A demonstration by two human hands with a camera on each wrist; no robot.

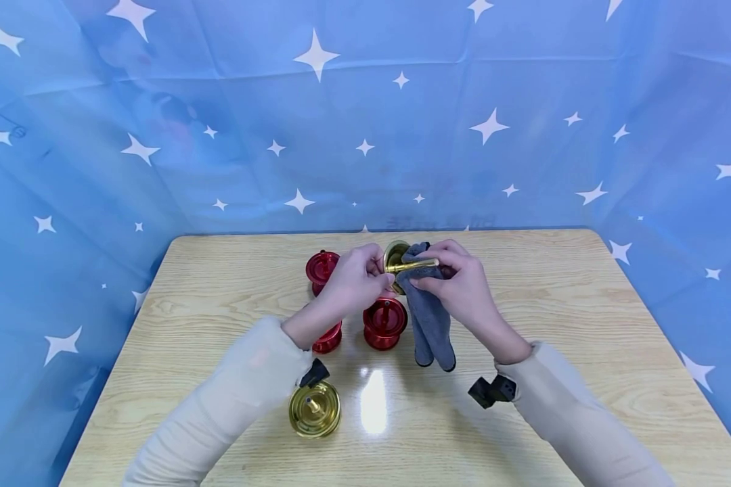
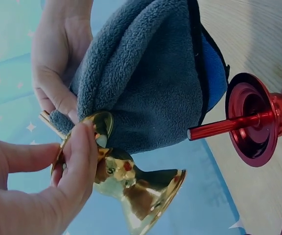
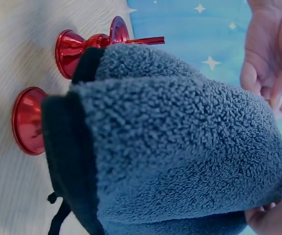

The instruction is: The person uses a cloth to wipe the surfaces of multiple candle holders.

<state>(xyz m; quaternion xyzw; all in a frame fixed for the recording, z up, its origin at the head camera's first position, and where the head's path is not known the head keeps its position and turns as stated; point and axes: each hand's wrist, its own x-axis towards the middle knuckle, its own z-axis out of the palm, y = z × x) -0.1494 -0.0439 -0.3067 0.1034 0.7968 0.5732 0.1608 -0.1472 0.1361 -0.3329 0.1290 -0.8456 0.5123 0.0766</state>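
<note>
A shiny gold candle holder [image 1: 415, 266] with a flared base and a central rod is held tilted above the table's far side. My left hand [image 1: 355, 277] pinches its dish rim between thumb and fingers, and the left wrist view shows the gold base [image 2: 151, 196] hanging beyond them. With my right hand [image 1: 459, 283] I grip a dark grey plush cloth [image 1: 429, 318] bunched close against the holder's dish and rod. The cloth's lower end hangs down, and it hides much of the right fingers' contact in the right wrist view [image 3: 180, 147].
Red candle holders stand close by: one in front [image 1: 386, 316], one at the back left [image 1: 322, 268], and one partly behind my left forearm [image 1: 329, 339]. Another gold holder [image 1: 314, 412] stands upright near the left sleeve. A starry blue curtain [image 1: 365, 115] surrounds the wooden table [image 1: 554, 304].
</note>
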